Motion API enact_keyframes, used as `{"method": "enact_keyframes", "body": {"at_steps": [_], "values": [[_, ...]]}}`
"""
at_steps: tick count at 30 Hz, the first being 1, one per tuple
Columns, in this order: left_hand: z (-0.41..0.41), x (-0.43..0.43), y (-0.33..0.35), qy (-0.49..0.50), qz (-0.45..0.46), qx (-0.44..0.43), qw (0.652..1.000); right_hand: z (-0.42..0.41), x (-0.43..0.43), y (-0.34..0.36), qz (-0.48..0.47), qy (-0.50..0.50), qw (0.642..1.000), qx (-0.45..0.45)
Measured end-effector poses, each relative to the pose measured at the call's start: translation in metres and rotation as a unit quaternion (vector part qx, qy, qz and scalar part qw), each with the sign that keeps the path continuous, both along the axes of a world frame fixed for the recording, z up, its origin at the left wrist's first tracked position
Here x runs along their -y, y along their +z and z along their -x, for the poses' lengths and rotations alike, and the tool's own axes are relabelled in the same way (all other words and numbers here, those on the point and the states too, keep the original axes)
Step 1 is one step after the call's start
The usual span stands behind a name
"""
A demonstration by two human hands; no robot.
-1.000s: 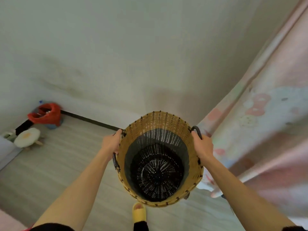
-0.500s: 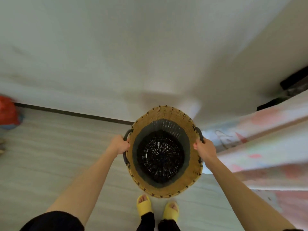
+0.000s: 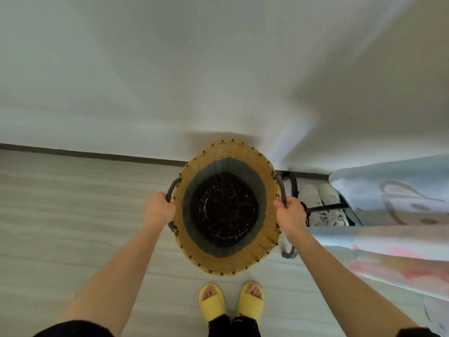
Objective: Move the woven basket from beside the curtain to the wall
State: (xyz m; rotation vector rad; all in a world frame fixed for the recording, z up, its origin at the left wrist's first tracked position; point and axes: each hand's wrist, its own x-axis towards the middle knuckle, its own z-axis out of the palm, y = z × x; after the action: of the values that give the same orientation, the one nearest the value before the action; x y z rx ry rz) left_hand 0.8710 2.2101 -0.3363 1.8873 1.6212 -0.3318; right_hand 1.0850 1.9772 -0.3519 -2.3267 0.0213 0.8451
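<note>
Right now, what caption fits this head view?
Both hands, left and right, hold the woven basket by its handles at the wall.

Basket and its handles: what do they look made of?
Basket: woven rattan or wicker-like strands, tan at the rim, grey then black lower inside; could be plastic imitation. Handles: smooth dark grey loops, probably plastic or coated; cannot tell.

Head camera, single view: worn at head height, aimed steeply down and forward. Wide lens bends the wall (image 3: 170,69) and floor (image 3: 60,203). Near field: both forearms reaching out from the bottom corners, yellow slippers (image 3: 230,302) at the lower edge. Centre: basket (image 3: 226,261), seen straight into its mouth. Right margin: curtain (image 3: 393,190). No second view to overlap
</note>
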Motion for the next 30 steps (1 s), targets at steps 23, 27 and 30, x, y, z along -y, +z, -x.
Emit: {"method": "enact_keyframes", "body": {"at_steps": [23, 27, 30], "values": [[0.013, 0.019, -0.044, -0.247, -0.048, -0.105, 0.962, -0.027, -0.026, -0.012, 0.106, 0.313, 0.941, 0.072], [0.016, 0.034, -0.056, -0.234, 0.005, -0.078, 0.969, -0.038, -0.037, 0.045, 0.055, 0.274, 0.956, 0.083], [0.016, 0.039, -0.053, -0.216, 0.007, -0.074, 0.974, -0.049, -0.057, 0.125, -0.083, 0.211, 0.965, 0.128]]}}
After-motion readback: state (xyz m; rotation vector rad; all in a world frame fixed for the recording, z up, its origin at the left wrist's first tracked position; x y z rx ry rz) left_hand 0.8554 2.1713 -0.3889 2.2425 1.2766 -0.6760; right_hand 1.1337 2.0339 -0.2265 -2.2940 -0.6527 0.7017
